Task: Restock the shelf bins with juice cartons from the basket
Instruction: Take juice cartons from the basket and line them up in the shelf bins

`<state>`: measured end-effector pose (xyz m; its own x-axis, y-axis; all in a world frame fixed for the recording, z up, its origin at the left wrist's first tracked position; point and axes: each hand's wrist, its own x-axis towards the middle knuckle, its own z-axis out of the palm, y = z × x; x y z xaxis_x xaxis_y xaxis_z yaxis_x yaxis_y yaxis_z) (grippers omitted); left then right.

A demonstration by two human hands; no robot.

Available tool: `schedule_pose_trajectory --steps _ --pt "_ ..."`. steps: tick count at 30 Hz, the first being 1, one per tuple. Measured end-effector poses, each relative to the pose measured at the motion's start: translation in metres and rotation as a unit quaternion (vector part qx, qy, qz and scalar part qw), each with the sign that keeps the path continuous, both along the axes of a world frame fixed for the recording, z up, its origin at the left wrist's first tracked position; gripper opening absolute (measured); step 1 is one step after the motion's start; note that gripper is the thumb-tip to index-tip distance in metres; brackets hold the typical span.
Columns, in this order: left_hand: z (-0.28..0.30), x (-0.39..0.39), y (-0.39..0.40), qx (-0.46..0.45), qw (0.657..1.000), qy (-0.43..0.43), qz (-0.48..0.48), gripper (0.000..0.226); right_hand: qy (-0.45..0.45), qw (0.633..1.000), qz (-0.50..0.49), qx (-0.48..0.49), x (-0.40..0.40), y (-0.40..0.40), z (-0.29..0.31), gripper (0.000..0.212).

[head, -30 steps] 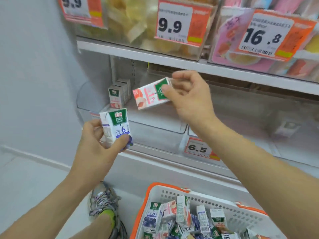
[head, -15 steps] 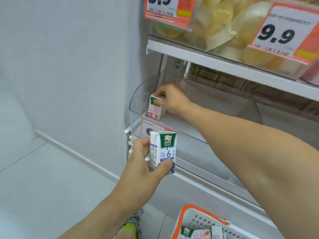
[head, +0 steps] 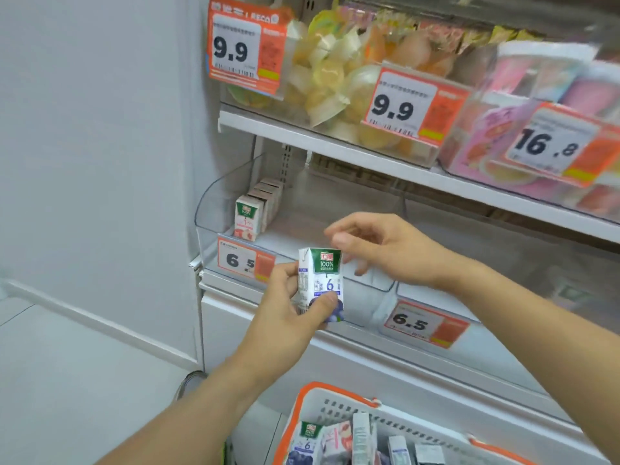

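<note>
My L hand grips blueberry carton upright, long axis vertical, green top up, in front of clear bin. R hand fingers loosely apart, thumb by carton top, holding nothing.

Left hand grips a blueberry juice carton upright in front of the shelf bin. Right hand hovers at the carton's top, fingers loosely curled, contact unclear. Peach cartons stand in a row at the bin's left rear corner. Basket below holds more cartons.
</note>
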<state>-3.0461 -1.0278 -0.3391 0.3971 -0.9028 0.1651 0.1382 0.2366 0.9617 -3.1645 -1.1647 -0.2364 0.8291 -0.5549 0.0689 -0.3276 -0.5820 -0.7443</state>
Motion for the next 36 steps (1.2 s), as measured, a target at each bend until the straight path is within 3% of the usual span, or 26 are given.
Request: schedule_pose_trajectory --steps 3,8,13,18,21,23,26,30,36 --pt "0.011 -0.037 -0.015 -0.013 0.997 -0.039 -0.065 0.040 0.001 1.000 -0.030 0.003 -0.070 0.014 -0.001 0.031" --pt "0.022 -0.112 -0.045 -0.047 0.983 -0.119 -0.135 0.046 -0.112 0.984 -0.139 0.016 -0.166 0.020 -0.011 0.030" --pt "0.023 -0.180 -0.074 -0.088 0.951 -0.216 -0.202 0.048 -0.164 0.970 -0.178 -0.009 -0.256 0.025 -0.022 0.032" --pt "0.007 -0.227 -0.110 -0.119 0.903 -0.405 -0.076 0.052 -0.206 0.924 -0.292 -0.138 -0.340 0.022 -0.024 0.041" --pt "-0.003 -0.238 -0.128 -0.106 0.876 -0.470 -0.035 0.040 -0.257 0.880 -0.364 -0.164 -0.393 0.004 -0.016 0.035" --pt "-0.011 -0.245 -0.134 -0.108 0.851 -0.514 0.003 0.027 -0.223 0.860 -0.425 -0.172 -0.420 -0.021 -0.018 0.032" --pt "-0.018 -0.253 -0.139 -0.121 0.856 -0.499 0.059 0.014 -0.179 0.855 -0.476 -0.103 -0.436 -0.076 -0.034 0.030" --pt "-0.022 -0.254 -0.139 -0.145 0.853 -0.494 0.082 0.012 -0.055 0.886 -0.451 -0.091 -0.416 -0.147 -0.047 0.033" --pt "-0.026 -0.252 -0.142 -0.160 0.851 -0.493 0.084 0.012 0.026 0.897 -0.439 -0.044 -0.372 -0.199 -0.071 0.030"
